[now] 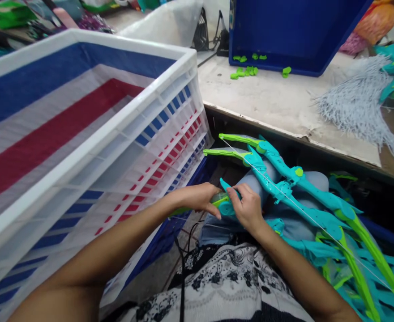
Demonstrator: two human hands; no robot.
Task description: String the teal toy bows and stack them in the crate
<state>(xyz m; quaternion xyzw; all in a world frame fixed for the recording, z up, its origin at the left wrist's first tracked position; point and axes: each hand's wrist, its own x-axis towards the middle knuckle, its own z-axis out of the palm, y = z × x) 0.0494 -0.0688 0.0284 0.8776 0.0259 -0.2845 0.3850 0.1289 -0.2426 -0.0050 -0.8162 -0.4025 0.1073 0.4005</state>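
Observation:
My left hand (pixel 199 199) and my right hand (pixel 247 208) meet over my lap, both closed on a small teal and green toy bow part (pixel 224 202). The left grips its green end from the left; the right pinches the teal end with its fingertips. Just beyond my hands, two assembled teal and green toy bows (pixel 284 179) with white strings lie across my knees. More bows (pixel 351 268) are piled at the lower right.
A large white crate (pixel 123 120) lined with a red, white and blue sheet stands at my left. A worn workbench (pixel 271 98) ahead carries a blue bin (pixel 294 36), small green pieces (pixel 247 70) and a bundle of pale strings (pixel 358 105).

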